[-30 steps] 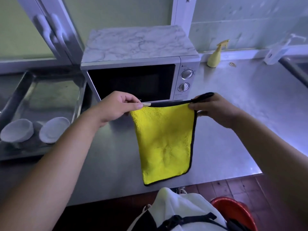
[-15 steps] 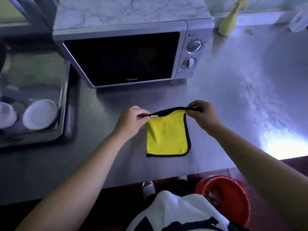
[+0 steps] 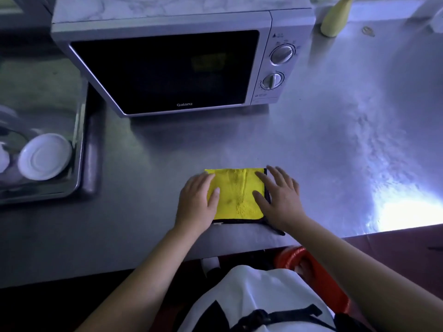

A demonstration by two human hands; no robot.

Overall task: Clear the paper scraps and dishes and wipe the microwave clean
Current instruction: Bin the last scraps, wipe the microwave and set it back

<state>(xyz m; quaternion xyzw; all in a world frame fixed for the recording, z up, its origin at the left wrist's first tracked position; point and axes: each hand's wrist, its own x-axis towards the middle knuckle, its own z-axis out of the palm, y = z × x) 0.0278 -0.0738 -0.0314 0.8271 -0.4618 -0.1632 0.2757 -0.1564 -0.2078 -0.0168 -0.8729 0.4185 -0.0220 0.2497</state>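
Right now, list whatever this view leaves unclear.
Head view: microwave inside, hidden by its dark door glass.
Dishes in the tray, cut by the left edge.
Yellow bottle top, cut by the top edge.
Cloth sides, covered by left hand and right hand.
Red bucket contents, behind the counter edge and forearm.

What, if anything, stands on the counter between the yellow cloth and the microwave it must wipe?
Nothing visible: only bare steel counter separates the yellow cloth from the microwave front. The left hand and right hand press flat on the cloth.
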